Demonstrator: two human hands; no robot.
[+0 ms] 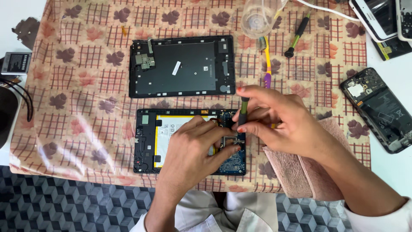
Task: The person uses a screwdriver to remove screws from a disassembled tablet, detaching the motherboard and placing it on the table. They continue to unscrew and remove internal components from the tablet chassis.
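Note:
An opened tablet (148,141) lies near the table's front edge, its pale battery and blue circuit board exposed. My left hand (193,148) rests flat on it, fingers spread over the board. My right hand (279,122) grips a green-handled screwdriver (243,107) upright, tip down on the board's upper right part. The tablet's black back cover (182,66) lies just beyond, inside facing up.
A pink cloth (300,176) sits under my right forearm. Farther back are a yellow and purple toothbrush (267,58), a second screwdriver (297,36) and a clear cup (256,17). An opened phone (380,107) lies right, more phones (377,17) top right, a battery (15,62) left.

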